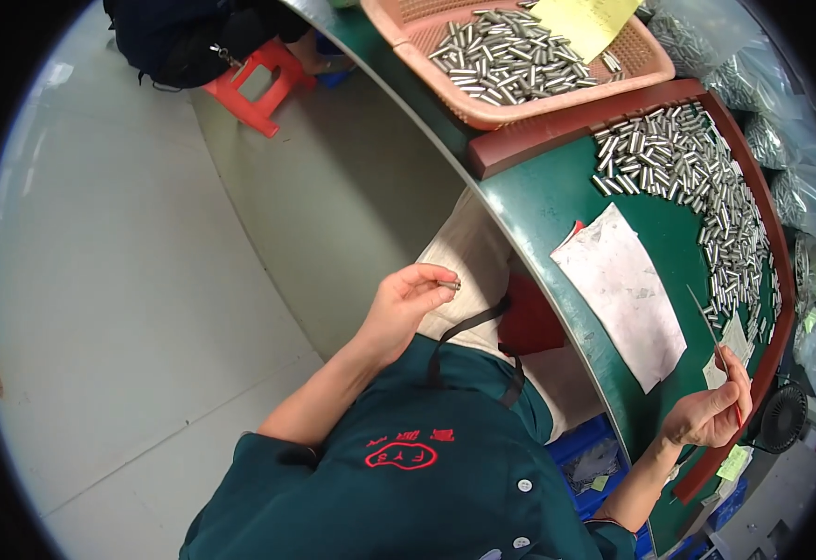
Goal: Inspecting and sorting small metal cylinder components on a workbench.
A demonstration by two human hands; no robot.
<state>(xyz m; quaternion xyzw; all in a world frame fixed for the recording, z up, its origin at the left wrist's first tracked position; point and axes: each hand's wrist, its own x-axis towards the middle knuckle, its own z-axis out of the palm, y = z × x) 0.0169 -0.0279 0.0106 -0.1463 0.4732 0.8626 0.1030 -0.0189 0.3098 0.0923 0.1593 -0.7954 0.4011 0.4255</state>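
Note:
Between the thumb and fingers of my left hand (410, 297) is a small metal cylinder (450, 285), pinched above my lap, off the table's near edge. My right hand (714, 407), over the table, is closed around a slim pointed metal tool (705, 317) with a red handle end; its exact kind I cannot make out. The tool's tip points away from me, toward the loose metal cylinders (730, 238) spread along the table's raised border. A stained white cloth (620, 297) lies flat on the green tabletop between my two hands.
A pink plastic basket (468, 110) holds more cylinders and a yellow paper. A brown raised border (557, 131) edges the green table. Clear bags (753, 84) of parts line its outside, beside a black fan (783, 416). A person sits on a red stool (257, 93) at upper left.

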